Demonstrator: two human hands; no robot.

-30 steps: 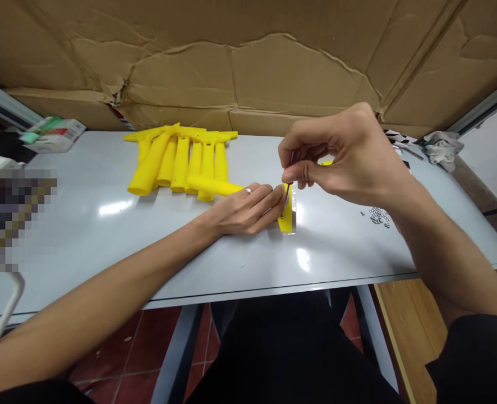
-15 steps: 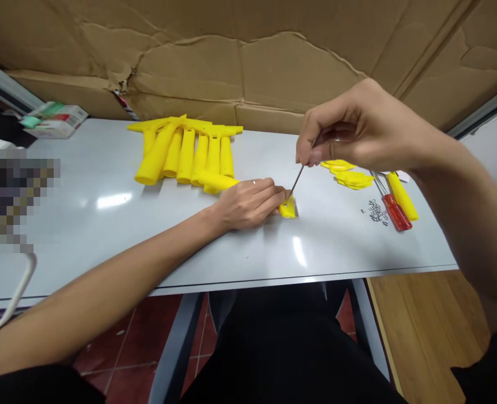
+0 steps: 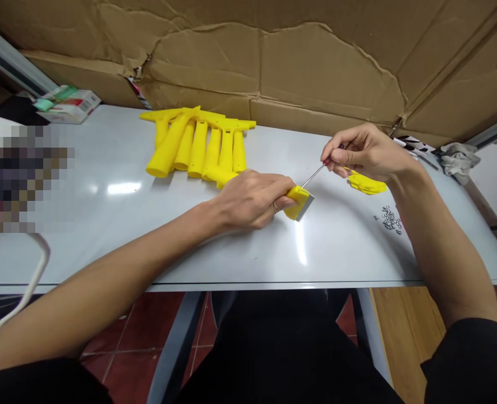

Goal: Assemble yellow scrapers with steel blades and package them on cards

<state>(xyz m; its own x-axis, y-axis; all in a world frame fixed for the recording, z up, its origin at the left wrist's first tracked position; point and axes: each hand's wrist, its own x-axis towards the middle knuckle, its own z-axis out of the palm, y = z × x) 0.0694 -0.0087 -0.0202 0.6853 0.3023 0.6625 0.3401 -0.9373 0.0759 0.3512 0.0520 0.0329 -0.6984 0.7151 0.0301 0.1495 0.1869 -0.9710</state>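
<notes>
Head view, table: glossy, cardboard behind.
Left hand: gripping yellow scraper, tilted, around table middle.
Right hand: pinching screwdriver, tip at scraper's far edge, contact unclear.
Screws: loose pile, right.
Risk: tip could slip into left hand if slant is off.

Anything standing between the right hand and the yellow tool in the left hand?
Nothing visible blocks it; only the screwdriver in the right hand spans the gap toward the yellow tool in the left hand.
</notes>
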